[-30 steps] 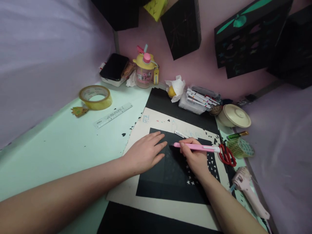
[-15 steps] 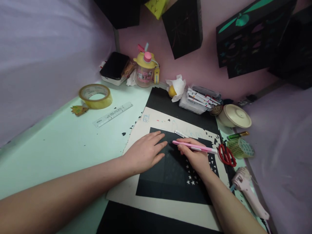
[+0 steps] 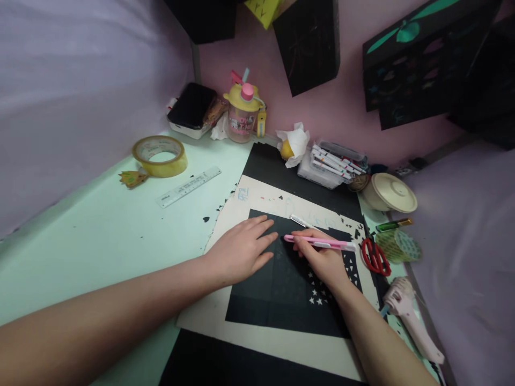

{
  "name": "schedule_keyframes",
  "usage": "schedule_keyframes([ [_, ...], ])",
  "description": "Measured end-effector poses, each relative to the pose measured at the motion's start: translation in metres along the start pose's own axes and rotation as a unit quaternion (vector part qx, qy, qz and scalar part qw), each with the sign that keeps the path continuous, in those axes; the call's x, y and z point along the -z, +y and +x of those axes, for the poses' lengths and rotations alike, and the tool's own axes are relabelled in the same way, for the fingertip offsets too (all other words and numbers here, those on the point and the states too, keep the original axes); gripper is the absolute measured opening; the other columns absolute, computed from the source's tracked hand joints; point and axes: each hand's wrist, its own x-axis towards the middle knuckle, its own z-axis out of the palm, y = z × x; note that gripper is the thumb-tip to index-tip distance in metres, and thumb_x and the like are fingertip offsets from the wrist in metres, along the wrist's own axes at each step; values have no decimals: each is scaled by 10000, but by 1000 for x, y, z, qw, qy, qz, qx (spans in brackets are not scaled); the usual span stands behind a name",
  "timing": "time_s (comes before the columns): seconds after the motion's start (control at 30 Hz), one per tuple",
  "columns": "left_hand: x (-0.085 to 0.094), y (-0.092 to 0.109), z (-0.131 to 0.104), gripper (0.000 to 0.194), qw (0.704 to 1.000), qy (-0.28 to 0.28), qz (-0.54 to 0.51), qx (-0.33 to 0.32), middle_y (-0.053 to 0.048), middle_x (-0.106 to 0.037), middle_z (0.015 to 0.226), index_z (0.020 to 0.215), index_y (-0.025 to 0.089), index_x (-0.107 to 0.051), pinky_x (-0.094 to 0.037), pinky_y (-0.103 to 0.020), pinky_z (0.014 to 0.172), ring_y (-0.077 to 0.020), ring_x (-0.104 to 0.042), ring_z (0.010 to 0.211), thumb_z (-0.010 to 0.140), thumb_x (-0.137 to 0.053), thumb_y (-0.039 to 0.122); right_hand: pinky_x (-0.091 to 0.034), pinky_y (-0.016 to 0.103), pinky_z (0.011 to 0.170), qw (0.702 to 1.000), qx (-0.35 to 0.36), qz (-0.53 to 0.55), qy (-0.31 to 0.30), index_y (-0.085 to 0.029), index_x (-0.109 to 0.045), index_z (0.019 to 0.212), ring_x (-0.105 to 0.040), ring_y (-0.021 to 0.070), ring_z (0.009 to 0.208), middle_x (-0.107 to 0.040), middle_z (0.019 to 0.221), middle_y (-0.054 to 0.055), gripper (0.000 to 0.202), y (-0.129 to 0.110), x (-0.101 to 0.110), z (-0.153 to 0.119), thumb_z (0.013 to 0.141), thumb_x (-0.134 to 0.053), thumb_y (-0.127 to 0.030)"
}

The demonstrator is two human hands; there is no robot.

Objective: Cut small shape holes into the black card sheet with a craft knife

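My left hand (image 3: 240, 251) lies flat, fingers together, pressing on a black paper sheet (image 3: 281, 292) that rests on a beige cardboard mat (image 3: 249, 201). My right hand (image 3: 322, 260) grips a pink craft knife (image 3: 322, 243) with its tip on the black sheet, just right of my left fingertips. Small star and triangle cut-outs (image 3: 317, 300) show in the paper by my right wrist. A white pen-like tool (image 3: 300, 220) lies just beyond my right hand.
Red scissors (image 3: 374, 256), a pink glue gun (image 3: 410, 321) and a patterned tape roll (image 3: 398, 245) lie at the right. A yellow tape roll (image 3: 160, 155), a clear ruler (image 3: 188, 186), a drink bottle (image 3: 241, 113), markers (image 3: 333, 163) and a lidded bowl (image 3: 388, 192) stand further back.
The pink knife has tilted flatter and its tip has slid slightly left on the black sheet. My left hand stays pressed in place; the view has shifted a little.
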Motion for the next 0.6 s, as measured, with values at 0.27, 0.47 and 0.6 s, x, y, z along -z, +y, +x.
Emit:
schedule_keyframes([
  [0.27,1,0,1,421,1000,-8,-1,5,-109,-444,1425,1276,183,-542,-324,-429,1088,-273,-350,1346,921,-452,391,-494,260,553,1000,10,-13,-3,-176,-693,873,-601,140,576,-678,692,28,222,3,0,0,849,-595,-374],
  [0.47,1,1,1,420,1000,-7,10,0,-112,-455,1415,1272,182,-545,-341,-429,1077,-272,-363,1337,922,-449,392,-499,281,609,991,97,-93,-6,-188,-686,840,-633,160,648,-691,735,37,165,-4,1,-1,853,-598,-327],
  [0.6,0,0,0,419,1000,-3,16,-4,-115,-457,1413,1273,180,-546,-343,-434,1078,-277,-365,1336,919,-455,386,-482,272,596,978,159,-138,-6,-187,-658,815,-620,150,636,-677,727,35,134,-6,2,0,867,-583,-285],
])
